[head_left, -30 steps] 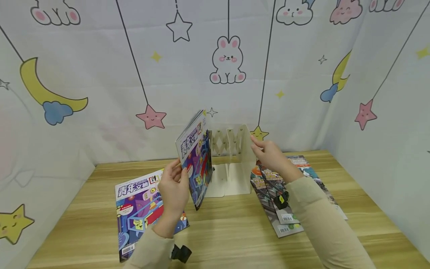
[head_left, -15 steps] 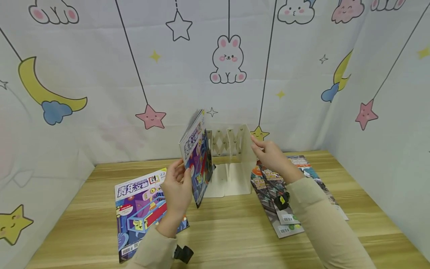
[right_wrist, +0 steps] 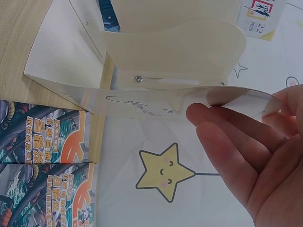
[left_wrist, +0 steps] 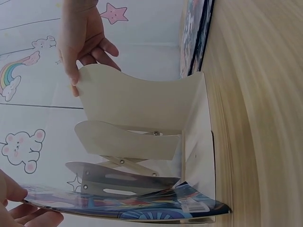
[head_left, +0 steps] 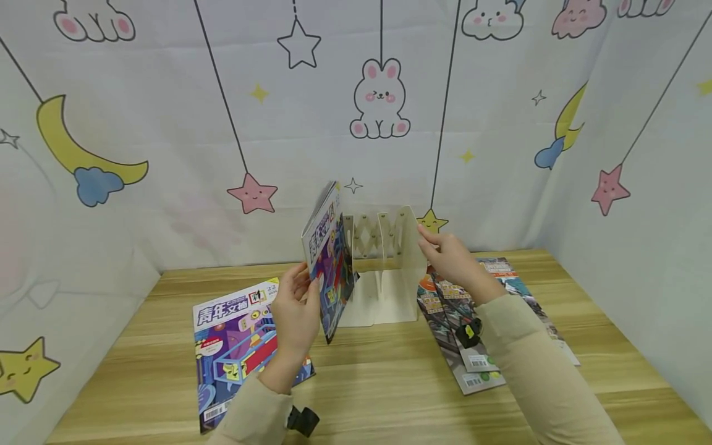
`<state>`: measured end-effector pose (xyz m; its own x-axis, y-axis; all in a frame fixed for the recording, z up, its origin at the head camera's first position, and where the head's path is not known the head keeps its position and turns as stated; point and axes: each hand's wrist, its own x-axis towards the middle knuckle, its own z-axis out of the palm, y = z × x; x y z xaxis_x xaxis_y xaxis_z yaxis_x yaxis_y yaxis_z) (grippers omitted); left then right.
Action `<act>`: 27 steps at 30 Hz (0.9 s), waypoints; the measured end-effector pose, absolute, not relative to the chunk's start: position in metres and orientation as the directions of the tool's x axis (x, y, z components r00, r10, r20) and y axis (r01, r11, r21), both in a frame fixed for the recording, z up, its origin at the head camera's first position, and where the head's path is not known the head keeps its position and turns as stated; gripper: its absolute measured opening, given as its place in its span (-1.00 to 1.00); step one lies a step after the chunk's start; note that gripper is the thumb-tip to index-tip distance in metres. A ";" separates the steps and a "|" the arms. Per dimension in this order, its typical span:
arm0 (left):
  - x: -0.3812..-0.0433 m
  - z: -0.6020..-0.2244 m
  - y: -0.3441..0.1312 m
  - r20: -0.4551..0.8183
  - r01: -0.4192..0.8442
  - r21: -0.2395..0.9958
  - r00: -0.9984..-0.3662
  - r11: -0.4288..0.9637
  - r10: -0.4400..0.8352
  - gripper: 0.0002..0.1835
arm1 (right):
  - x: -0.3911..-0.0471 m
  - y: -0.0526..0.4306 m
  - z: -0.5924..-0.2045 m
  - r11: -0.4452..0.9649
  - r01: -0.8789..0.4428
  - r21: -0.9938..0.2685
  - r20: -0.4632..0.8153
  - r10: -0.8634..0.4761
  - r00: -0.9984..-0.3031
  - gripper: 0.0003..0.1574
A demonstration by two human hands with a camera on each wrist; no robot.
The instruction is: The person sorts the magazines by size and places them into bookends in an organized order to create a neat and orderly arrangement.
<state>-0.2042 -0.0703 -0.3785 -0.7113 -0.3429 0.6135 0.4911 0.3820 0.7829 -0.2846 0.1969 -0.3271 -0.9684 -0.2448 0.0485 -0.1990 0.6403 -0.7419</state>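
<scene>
A cream expandable bookend rack (head_left: 396,309) with upright panels and crisscross metal links stands at the back of the table. My left hand (head_left: 293,318) grips the spine side of a purple magazine (head_left: 328,266), thumb on its cover. In the left wrist view, the magazine (left_wrist: 118,205) stands on edge along the rack's left panel, its lower corner at the base. On the other side my right hand (head_left: 453,259) pinches the edge of the rack's right panel. The right wrist view shows those fingers (right_wrist: 232,142) on both faces of the panel (right_wrist: 156,101).
Another purple magazine (head_left: 239,364) lies flat at the left, partly under my left forearm. Several dark-covered magazines (head_left: 470,377) overlap on the right, beneath my right arm. A white curtain (head_left: 300,136) with cartoon prints hangs behind the wooden table (head_left: 378,395).
My left hand has shifted a little to the right with the magazine, bringing it closer against the rack's left panel. The right hand keeps its hold on the right panel.
</scene>
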 end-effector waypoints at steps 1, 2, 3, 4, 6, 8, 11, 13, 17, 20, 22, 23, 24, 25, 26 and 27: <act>-0.204 -0.378 -0.070 0.609 0.486 0.786 -0.716 0.382 -0.342 -0.68 | -0.285 0.197 -0.327 0.640 -0.201 -0.741 0.049 -0.247 -0.968 -0.35; -0.203 -0.377 -0.070 0.605 0.482 0.789 -0.721 0.382 -0.340 -0.68 | -0.284 0.197 -0.327 0.640 -0.202 -0.741 0.050 -0.248 -0.967 -0.35; -0.202 -0.377 -0.070 0.599 0.478 0.792 -0.727 0.380 -0.336 -0.67 | -0.284 0.197 -0.327 0.641 -0.203 -0.740 0.050 -0.249 -0.967 -0.35; -0.202 -0.376 -0.070 0.594 0.475 0.796 -0.732 0.376 -0.333 -0.67 | -0.285 0.197 -0.327 0.642 -0.204 -0.739 0.050 -0.249 -0.967 -0.35; -0.201 -0.374 -0.071 0.588 0.471 0.799 -0.742 0.373 -0.322 -0.66 | -0.284 0.197 -0.327 0.643 -0.202 -0.739 0.049 -0.249 -0.967 -0.35; -0.201 -0.373 -0.072 0.585 0.470 0.800 -0.750 0.375 -0.308 -0.65 | -0.284 0.198 -0.327 0.645 -0.202 -0.737 0.048 -0.247 -0.968 -0.35; -0.201 -0.372 -0.073 0.582 0.466 0.798 -0.761 0.383 -0.287 -0.65 | -0.283 0.198 -0.326 0.651 -0.200 -0.733 0.047 -0.245 -0.968 -0.35; -0.201 -0.371 -0.074 0.577 0.459 0.797 -0.770 0.392 -0.273 -0.64 | -0.283 0.198 -0.326 0.653 -0.199 -0.731 0.047 -0.243 -0.969 -0.35; -0.200 -0.370 -0.076 0.566 0.445 0.799 -0.784 0.404 -0.255 -0.64 | -0.284 0.198 -0.326 0.653 -0.194 -0.732 0.044 -0.239 -0.970 -0.36; -0.200 -0.370 -0.079 0.573 0.447 0.789 -0.783 0.421 -0.242 -0.63 | -0.284 0.198 -0.327 0.653 -0.191 -0.733 0.042 -0.236 -0.971 -0.36; -0.199 -0.369 -0.081 0.576 0.445 0.782 -0.783 0.435 -0.235 -0.63 | -0.285 0.198 -0.327 0.653 -0.194 -0.733 0.043 -0.239 -0.970 -0.36; -0.199 -0.369 -0.082 0.576 0.442 0.779 -0.784 0.444 -0.232 -0.63 | -0.285 0.198 -0.327 0.652 -0.195 -0.733 0.044 -0.240 -0.970 -0.36; -0.198 -0.369 -0.083 0.575 0.436 0.777 -0.786 0.454 -0.229 -0.63 | -0.285 0.198 -0.328 0.652 -0.196 -0.733 0.046 -0.240 -0.970 -0.36; -0.198 -0.369 -0.084 0.571 0.430 0.776 -0.789 0.461 -0.227 -0.62 | -0.285 0.198 -0.328 0.651 -0.198 -0.732 0.047 -0.243 -0.969 -0.36; -0.198 -0.369 -0.085 0.563 0.419 0.780 -0.795 0.466 -0.227 -0.62 | -0.285 0.198 -0.328 0.652 -0.198 -0.732 0.046 -0.243 -0.969 -0.36; -0.197 -0.370 -0.086 0.557 0.410 0.780 -0.799 0.473 -0.226 -0.63 | -0.285 0.198 -0.328 0.652 -0.200 -0.732 0.046 -0.245 -0.968 -0.36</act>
<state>-0.1972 -0.0862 -0.3698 -0.7990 -0.2264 0.5570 0.4097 0.4731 0.7800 -0.2852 0.1975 -0.3281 -0.9684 -0.2449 0.0464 -0.1999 0.6518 -0.7316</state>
